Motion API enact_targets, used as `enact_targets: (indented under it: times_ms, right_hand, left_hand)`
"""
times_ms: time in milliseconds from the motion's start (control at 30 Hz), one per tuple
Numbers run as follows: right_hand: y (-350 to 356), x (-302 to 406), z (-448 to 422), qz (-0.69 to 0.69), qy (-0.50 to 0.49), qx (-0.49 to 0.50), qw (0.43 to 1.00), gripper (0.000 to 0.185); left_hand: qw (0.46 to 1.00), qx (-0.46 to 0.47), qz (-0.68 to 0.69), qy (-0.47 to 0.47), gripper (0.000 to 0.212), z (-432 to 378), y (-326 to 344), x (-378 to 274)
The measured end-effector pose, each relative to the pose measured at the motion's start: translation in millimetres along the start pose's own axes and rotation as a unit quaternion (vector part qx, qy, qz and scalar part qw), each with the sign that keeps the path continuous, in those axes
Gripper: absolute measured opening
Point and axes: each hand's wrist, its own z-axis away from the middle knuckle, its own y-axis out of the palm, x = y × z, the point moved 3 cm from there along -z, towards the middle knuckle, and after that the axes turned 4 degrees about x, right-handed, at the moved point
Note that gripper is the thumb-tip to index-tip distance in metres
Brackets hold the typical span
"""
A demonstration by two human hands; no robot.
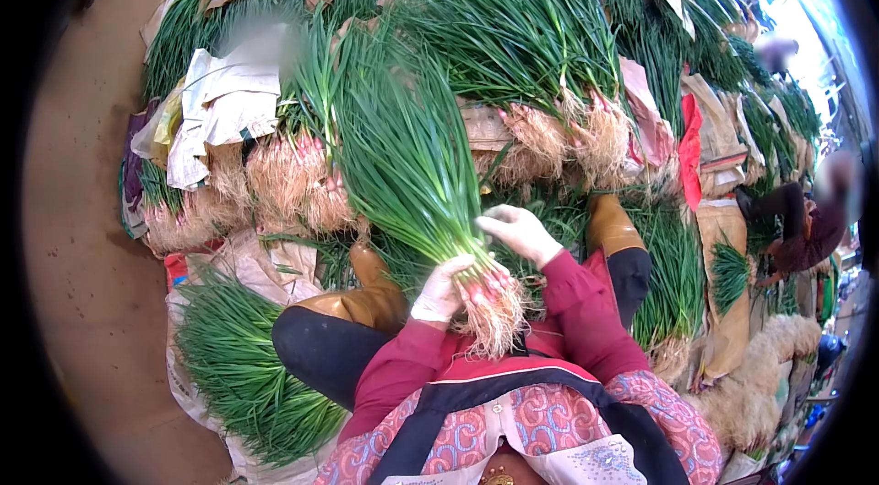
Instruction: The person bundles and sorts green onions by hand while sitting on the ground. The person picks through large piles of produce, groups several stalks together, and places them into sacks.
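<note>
A bunch of green onions (419, 162) with reddish bulbs and pale, stringy roots lies upright before me, its leaves pointing away. My left hand (443, 289), in a thin whitish glove, is closed around the bunch just above the bulbs. My right hand (518, 232), gloved alike, is raised at the right side of the stems with its fingers somewhat apart; it seems to hold nothing. Cut or loose leaves (560, 217) lie beyond it, between my boots.
More onion bunches (288, 169) stand in rows ahead. A spread pile of onions (254, 361) lies on sacking at left. Brown boots (618, 224) flank the work. White sacks (237, 97) cover some bunches. Another person (810, 231) is at far right. Bare floor (89, 210) runs along the left.
</note>
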Motion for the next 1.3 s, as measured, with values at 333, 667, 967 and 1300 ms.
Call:
enact_targets:
  times_ms: [333, 667, 967, 1300]
  right_hand:
    - [21.2, 26.3, 8.8, 0.265, -0.107, -0.03, 0.958, 0.029]
    - [9.9, -58.8, -28.4, 0.093, -0.083, -0.027, 0.992, 0.03]
    - [-147.4, 32.3, -33.9, 0.312, -0.119, -0.417, 0.845, 0.026]
    - [-105.9, 35.8, -9.4, 0.264, -0.131, -0.27, 0.917, 0.022]
  left_hand:
    - [1.0, -0.003, 0.009, -0.008, 0.038, 1.5, -20.4, 3.9]
    - [0.992, 0.03, 0.051, 0.116, 0.048, -9.1, -2.5, -10.8]
    - [0.994, 0.037, 0.05, 0.089, 0.067, -7.9, 12.8, -15.1]
    - [0.993, 0.036, 0.039, 0.1, 0.056, -8.9, -0.1, -15.8]
